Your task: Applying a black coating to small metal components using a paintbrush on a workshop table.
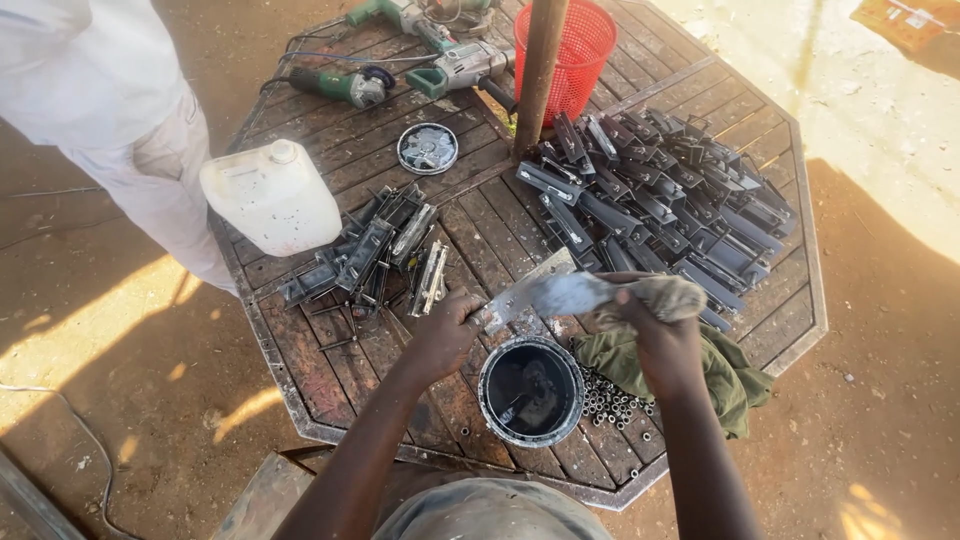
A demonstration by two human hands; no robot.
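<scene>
My left hand (447,330) grips one end of a flat grey metal piece (520,297) held over the wooden table (790,330). My right hand (655,335) presses a dirty cloth (610,293) around the other end of that piece. Just below both hands stands a round black tin (530,392) with dark liquid and a brush-like tool inside. An olive-green rag (735,375) lies under my right wrist, with several small metal rings (608,402) beside the tin.
A large heap of dark metal brackets (670,195) fills the table's right side; a smaller heap (375,255) lies left. A white jerrycan (272,195), round lid (428,148), power tools (420,60), red basket (585,50) and wooden post (540,70) stand behind. Another person in white clothing (110,110) stands left.
</scene>
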